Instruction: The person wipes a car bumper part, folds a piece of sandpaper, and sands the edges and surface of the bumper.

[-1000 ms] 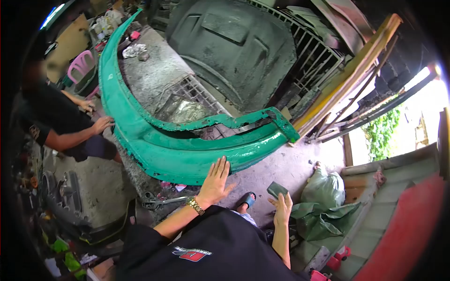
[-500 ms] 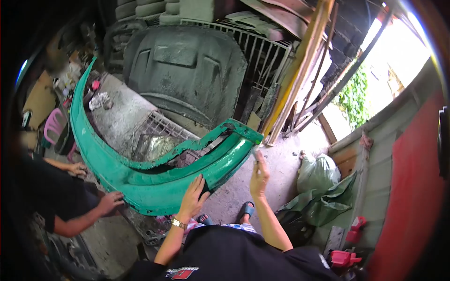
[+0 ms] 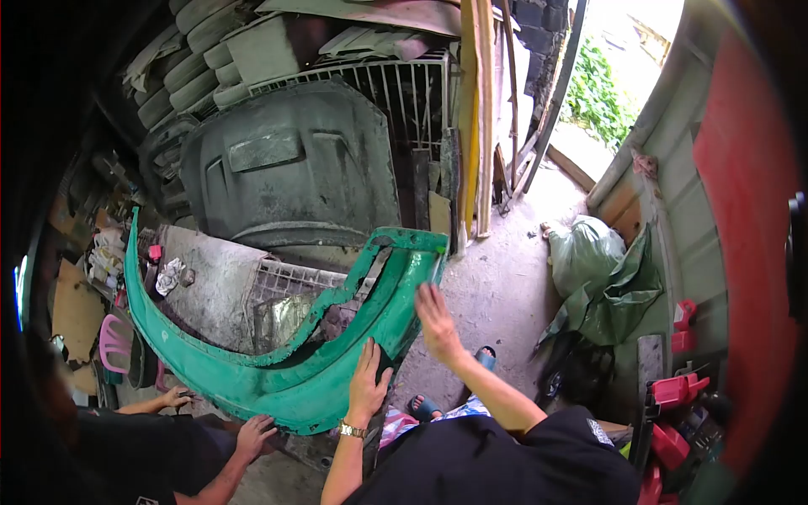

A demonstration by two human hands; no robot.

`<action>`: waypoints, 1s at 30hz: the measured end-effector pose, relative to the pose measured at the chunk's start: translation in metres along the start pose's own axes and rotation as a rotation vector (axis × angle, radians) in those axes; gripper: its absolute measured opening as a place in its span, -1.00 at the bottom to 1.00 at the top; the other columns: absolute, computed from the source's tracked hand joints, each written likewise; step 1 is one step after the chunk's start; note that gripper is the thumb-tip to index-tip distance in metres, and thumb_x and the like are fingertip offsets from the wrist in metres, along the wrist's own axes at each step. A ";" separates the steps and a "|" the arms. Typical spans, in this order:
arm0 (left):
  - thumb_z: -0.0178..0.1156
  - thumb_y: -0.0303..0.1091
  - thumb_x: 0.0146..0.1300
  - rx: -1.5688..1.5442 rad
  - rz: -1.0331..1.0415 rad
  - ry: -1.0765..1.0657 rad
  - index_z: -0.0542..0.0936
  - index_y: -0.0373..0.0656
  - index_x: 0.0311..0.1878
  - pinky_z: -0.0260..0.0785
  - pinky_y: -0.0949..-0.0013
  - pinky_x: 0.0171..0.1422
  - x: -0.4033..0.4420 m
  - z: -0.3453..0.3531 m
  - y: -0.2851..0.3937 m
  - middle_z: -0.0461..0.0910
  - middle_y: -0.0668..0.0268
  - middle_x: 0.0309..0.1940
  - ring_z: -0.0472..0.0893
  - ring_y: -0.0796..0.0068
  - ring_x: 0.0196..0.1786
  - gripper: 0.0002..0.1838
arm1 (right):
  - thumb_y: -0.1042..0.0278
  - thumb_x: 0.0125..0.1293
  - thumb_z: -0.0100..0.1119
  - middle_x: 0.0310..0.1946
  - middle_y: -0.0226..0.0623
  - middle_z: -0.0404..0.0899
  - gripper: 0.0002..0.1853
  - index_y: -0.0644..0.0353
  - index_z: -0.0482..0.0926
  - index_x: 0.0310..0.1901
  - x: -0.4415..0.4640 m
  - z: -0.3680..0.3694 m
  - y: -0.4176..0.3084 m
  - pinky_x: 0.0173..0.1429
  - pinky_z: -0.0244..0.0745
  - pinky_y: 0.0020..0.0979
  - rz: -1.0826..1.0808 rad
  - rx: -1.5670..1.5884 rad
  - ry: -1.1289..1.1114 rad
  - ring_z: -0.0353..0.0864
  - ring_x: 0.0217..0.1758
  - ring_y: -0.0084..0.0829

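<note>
A long, curved green car bumper (image 3: pixel 278 391) lies across a low support in front of me. My left hand (image 3: pixel 368 389) rests flat on its near face, fingers stretched out. My right hand (image 3: pixel 438 320) is at the bumper's right end, its fingers extended along the outer edge. A pale streak shows by those fingertips; I cannot tell whether it is a thin object or a shine on the edge. At the left, a co-worker's hand (image 3: pixel 255 436) touches the bumper's lower edge, and their other hand (image 3: pixel 175 399) is beside it.
Behind the bumper leans a dark car hood (image 3: pixel 290 181) against a white metal grate (image 3: pixel 412 93). Stacked tyres (image 3: pixel 215 29) stand at the back left. Upright boards (image 3: pixel 475 126) are near the doorway. Filled bags (image 3: pixel 589 257) and red tools (image 3: pixel 677 391) lie to the right.
My view has turned to the right. My right hand has tilted, its fingers now lying more to the left along the bumper's end. My left hand stays on the bumper.
</note>
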State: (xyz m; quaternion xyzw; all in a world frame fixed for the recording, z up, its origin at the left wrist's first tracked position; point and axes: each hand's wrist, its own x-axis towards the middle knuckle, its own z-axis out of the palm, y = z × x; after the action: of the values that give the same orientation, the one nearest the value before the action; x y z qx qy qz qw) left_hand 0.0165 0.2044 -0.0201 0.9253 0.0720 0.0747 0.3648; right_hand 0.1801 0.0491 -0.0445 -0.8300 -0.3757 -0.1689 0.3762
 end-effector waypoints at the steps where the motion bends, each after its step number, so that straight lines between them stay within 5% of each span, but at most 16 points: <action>1: 0.18 -0.29 0.27 0.003 0.006 -0.002 0.20 -0.27 0.40 0.07 0.17 0.48 0.001 0.000 0.000 0.08 0.00 0.46 0.14 -0.03 0.46 -0.32 | 0.59 0.16 -0.10 0.42 -0.04 0.14 -0.41 0.33 0.29 0.31 -0.007 0.000 0.000 0.54 -0.03 -0.11 0.002 -0.001 0.007 0.04 0.52 -0.04; 3: 0.20 -0.31 0.26 0.027 0.011 0.003 0.20 -0.28 0.40 0.07 0.17 0.48 0.000 0.002 -0.003 0.09 -0.02 0.45 0.14 -0.03 0.46 -0.31 | 0.58 0.18 -0.11 0.42 -0.01 0.13 -0.42 0.34 0.29 0.31 -0.015 -0.001 0.008 0.55 -0.06 -0.09 -0.106 -0.080 -0.169 0.03 0.52 -0.05; 9: 0.20 -0.32 0.25 0.023 -0.040 0.007 0.21 -0.29 0.39 0.08 0.17 0.47 0.002 0.002 0.007 0.09 -0.04 0.45 0.15 -0.03 0.46 -0.32 | 0.49 0.20 -0.07 0.44 -0.17 0.15 -0.43 0.22 0.32 0.31 0.019 -0.016 0.017 0.56 -0.08 -0.12 0.000 -0.051 -0.052 0.04 0.53 -0.18; 12: 0.19 -0.33 0.26 0.020 -0.065 0.009 0.22 -0.29 0.39 0.07 0.18 0.48 0.004 0.004 0.010 0.09 -0.03 0.45 0.14 -0.02 0.47 -0.33 | 0.47 0.21 -0.05 0.43 -0.26 0.17 -0.42 0.19 0.30 0.32 -0.001 -0.015 0.034 0.55 -0.04 -0.14 -0.323 -0.053 -0.221 0.06 0.52 -0.22; 16: 0.17 -0.31 0.27 0.024 -0.106 0.031 0.23 -0.30 0.38 0.07 0.19 0.48 0.003 0.007 0.017 0.10 -0.03 0.44 0.13 0.01 0.48 -0.35 | 0.43 0.25 -0.09 0.45 -0.28 0.14 -0.45 0.18 0.29 0.33 0.036 -0.031 0.049 0.56 -0.05 -0.16 -0.135 -0.096 -0.191 0.02 0.54 -0.27; 20: 0.16 -0.33 0.28 0.057 -0.140 0.046 0.23 -0.31 0.38 0.07 0.19 0.48 0.007 0.008 0.019 0.13 -0.03 0.43 0.14 0.02 0.47 -0.36 | 0.44 0.23 -0.11 0.45 -0.30 0.13 -0.41 0.16 0.27 0.35 0.000 -0.018 0.045 0.56 -0.04 -0.17 -0.374 0.074 -0.325 0.01 0.54 -0.26; 23: 0.15 -0.34 0.27 0.000 -0.173 0.075 0.23 -0.31 0.38 0.07 0.19 0.48 0.004 0.012 0.023 0.15 -0.03 0.42 0.15 0.01 0.47 -0.36 | 0.43 0.25 -0.14 0.47 -0.34 0.10 -0.42 0.13 0.26 0.36 0.030 -0.031 0.064 0.58 -0.10 -0.18 -0.272 0.008 -0.279 -0.01 0.55 -0.28; 29: 0.15 -0.28 0.27 0.112 -0.176 0.116 0.15 -0.34 0.41 0.00 0.14 0.51 0.004 0.023 0.026 0.09 -0.06 0.44 0.10 -0.04 0.48 -0.30 | 0.47 0.23 -0.17 0.47 -0.18 0.08 -0.40 0.20 0.23 0.37 0.003 -0.013 0.058 0.58 -0.13 -0.17 -0.396 0.187 -0.369 -0.06 0.56 -0.18; 30: 0.17 -0.22 0.25 0.140 -0.168 0.124 0.11 -0.35 0.42 -0.04 0.12 0.52 0.003 0.028 0.027 0.05 -0.08 0.45 0.06 -0.07 0.49 -0.24 | 0.51 0.22 -0.17 0.46 -0.11 0.06 -0.38 0.23 0.20 0.38 0.007 -0.014 0.067 0.58 -0.13 -0.17 -0.212 0.241 -0.254 -0.05 0.56 -0.14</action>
State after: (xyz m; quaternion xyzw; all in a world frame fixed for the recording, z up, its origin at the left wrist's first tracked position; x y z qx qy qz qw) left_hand 0.0269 0.1669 -0.0215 0.9328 0.1768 0.0960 0.2991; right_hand 0.2352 0.0133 -0.0648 -0.7493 -0.5228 -0.0552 0.4026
